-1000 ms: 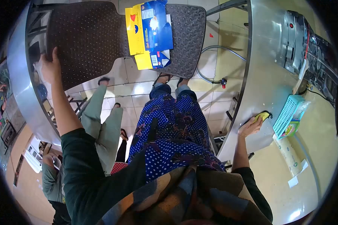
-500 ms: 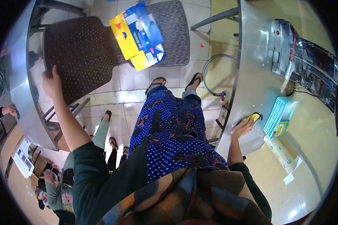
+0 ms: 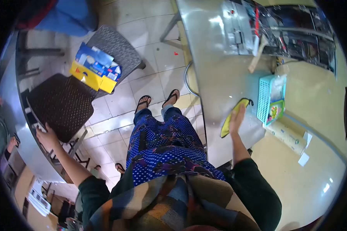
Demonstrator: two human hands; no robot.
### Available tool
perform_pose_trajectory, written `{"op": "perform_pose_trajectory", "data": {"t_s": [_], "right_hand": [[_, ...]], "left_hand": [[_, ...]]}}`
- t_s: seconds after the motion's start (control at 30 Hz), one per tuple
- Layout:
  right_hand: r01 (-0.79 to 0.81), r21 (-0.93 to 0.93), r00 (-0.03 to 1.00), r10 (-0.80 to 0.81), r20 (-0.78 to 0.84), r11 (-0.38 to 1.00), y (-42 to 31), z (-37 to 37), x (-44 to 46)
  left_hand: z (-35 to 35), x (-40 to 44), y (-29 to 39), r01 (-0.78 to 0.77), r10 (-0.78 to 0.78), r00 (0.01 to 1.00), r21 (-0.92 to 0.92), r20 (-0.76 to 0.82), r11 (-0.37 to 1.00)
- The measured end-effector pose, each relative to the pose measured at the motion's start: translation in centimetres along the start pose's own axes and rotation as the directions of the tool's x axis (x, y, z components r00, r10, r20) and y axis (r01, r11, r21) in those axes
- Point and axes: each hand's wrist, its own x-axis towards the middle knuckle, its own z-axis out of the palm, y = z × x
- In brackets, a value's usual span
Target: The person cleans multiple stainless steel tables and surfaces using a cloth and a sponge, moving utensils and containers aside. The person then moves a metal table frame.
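Note:
My left hand [image 3: 47, 138] is at the corner of a brown plastic chair's backrest [image 3: 59, 106], its fingers curled about the edge. On the chair's seat [image 3: 117, 46] lies a flattened blue and yellow cardboard box [image 3: 92, 69]. Over on the metal table [image 3: 216, 77], my right hand [image 3: 237, 120] is closed on a yellow cloth [image 3: 227, 123] with a dark border, pressing it against the tabletop. Part of the cloth is hidden under the palm.
A turquoise basket [image 3: 264, 101] with packets stands right of the cloth. Behind it are a wooden-handled brush [image 3: 257, 54] and a metal appliance [image 3: 239, 32]. Another metal table [image 3: 25, 134] is at left. A person in blue trousers [image 3: 67, 17] is at upper left.
The view has swung round, so the chair and box appear turned and lower left. The yellow cloth, bunched under my right hand before, now lies more spread out. My left hand stays at the chair's corner.

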Motion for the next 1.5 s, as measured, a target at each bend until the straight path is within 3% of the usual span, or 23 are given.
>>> {"op": "perform_pose_trajectory", "data": {"t_s": [0.03, 0.07, 0.13, 0.2, 0.27, 0.3, 0.33, 0.37, 0.5, 0.7, 0.77, 0.8, 0.9, 0.97, 1.07, 1.13, 1.2, 1.23, 1.27, 1.33, 1.4, 1.47, 1.5], "right_hand": [[-0.005, 0.05, 0.987, 0.013, -0.16, 0.999, -0.9, 1.7, 0.2], [0.021, -0.011, 0.993, -0.022, -0.114, 1.0, -3.0, 1.8, 1.3], [0.072, -0.017, 0.997, -0.073, -0.034, 0.997, -7.6, 0.6, 3.5], [0.068, 0.027, 0.998, -0.067, -0.02, 0.997, -7.5, 0.9, 5.3], [-0.175, 0.101, 0.97, 0.189, -0.155, 0.979, -6.0, 1.6, 8.1], [-0.188, 0.114, 0.964, 0.206, -0.17, 0.976, -5.0, 1.8, 10.1], [-0.231, 0.104, 0.948, 0.248, -0.2, 0.967, -3.8, 2.0, 12.4], [-0.275, 0.096, 0.93, 0.29, -0.227, 0.957, -2.5, 2.3, 14.7], [-0.424, 0.101, 0.849, 0.434, -0.301, 0.9, 1.3, 3.5, 23.6], [-0.736, 0.222, 0.569, 0.762, -0.31, 0.64, 6.0, 2.4, 34.4], [-0.744, 0.4, 0.45, 0.844, -0.292, 0.536, 8.2, 1.9, 36.9], [-0.749, 0.401, 0.442, 0.849, -0.289, 0.527, 9.7, 1.7, 38.2], [-0.698, 0.208, 0.614, 0.722, -0.317, 0.685, 12.8, 1.8, 39.4], [-0.482, -0.1, 0.837, 0.425, -0.344, 0.87, 13.0, 2.2, 38.7], [-0.406, 0.217, 0.867, 0.449, -0.217, 0.888, 7.5, -0.3, 35.4], [-0.215, -0.104, 0.934, 0.173, -0.314, 0.971, 6.1, 3.2, 31.1], [-0.231, 0.001, 0.955, 0.227, -0.192, 0.973, 0.6, 2.4, 27.1], [-0.272, 0.519, 0.921, 0.376, -0.105, 0.81, -1.0, 3.5, 26.0], [-0.248, 0.883, 0.888, 0.458, 0.042, 0.399, -2.6, 4.7, 24.7], [-0.257, 0.314, 0.963, 0.27, 0.003, 0.914, -6.3, 2.8, 21.3], [-0.317, 0.537, 0.946, 0.221, 0.237, 0.782, -9.8, 0.9, 20.8], [0.019, 0.078, 0.945, -0.043, 0.325, 0.997, -13.8, 0.5, 19.9], [0.059, 0.124, 0.955, -0.092, 0.283, 0.99, -15.6, 0.3, 19.5]], "left_hand": [[-1.6, -0.1, 1.2, -0.06, 0.073, 0.992, 0.118, -0.106, 0.991], [-3.2, -0.6, 3.4, -0.105, 0.113, 0.985, 0.063, -0.129, 0.992], [-5.5, -2.4, 9.9, -0.331, 0.288, 0.941, -0.312, -0.176, 0.89], [-7.4, -6.3, 19.5, -0.368, 0.416, 0.908, -0.575, -0.053, 0.731], [-8.0, -11.0, 27.2, -0.199, 0.522, 0.841, -0.816, 0.142, 0.542], [-9.9, -13.1, 31.2, -0.383, 0.63, 0.775, -0.826, -0.044, 0.414], [-12.9, -15.0, 35.3, -0.182, 0.713, 0.683, -0.91, 0.156, 0.373], [-14.4, -16.6, 38.6, -0.272, 0.783, 0.622, -0.931, 0.023, 0.244], [-22.2, -21.0, 47.8, -0.225, 0.884, 0.46, -0.952, 0.084, 0.207], [-20.1, -23.0, 53.0, -0.355, 0.776, 0.63, -0.88, 0.026, 0.317], [-16.7, -22.2, 53.6, 0.102, 0.737, 0.571, -0.922, 0.362, 0.374], [-18.2, -20.5, 54.5, 0.288, 0.746, 0.429, -0.859, 0.51, 0.423], [-15.9, -18.9, 56.1, 0.307, 0.897, 0.285, -0.919, 0.337, 0.248], [-16.4, -18.7, 56.2, 0.32, 0.878, 0.248, -0.89, 0.409, 0.324], [-17.2, -18.3, 56.5, 0.318, 0.861, 0.218, -0.867, 0.46, 0.383], [-18.0, -17.9, 56.8, 0.331, 0.857, 0.15, -0.841, 0.494, 0.427], [-17.8, -17.6, 56.8, 0.339, 0.848, 0.085, -0.816, 0.522, 0.468], [-16.9, -18.2, 56.6, 0.368, 0.863, 0.108, -0.827, 0.493, 0.426], [-16.3, -18.3, 56.3, 0.391, 0.876, 0.131, -0.836, 0.465, 0.385], [-16.5, -18.0, 56.3, 0.361, 0.902, 0.129, -0.867, 0.411, 0.344], [-16.3, -17.9, 56.3, 0.334, 0.924, 0.133, -0.894, 0.359, 0.3], [-15.6, -18.1, 56.1, 0.387, 0.9, 0.107, -0.851, 0.424, 0.355], [-15.9, -18.0, 56.1, 0.383, 0.903, 0.101, -0.854, 0.418, 0.353]]}}
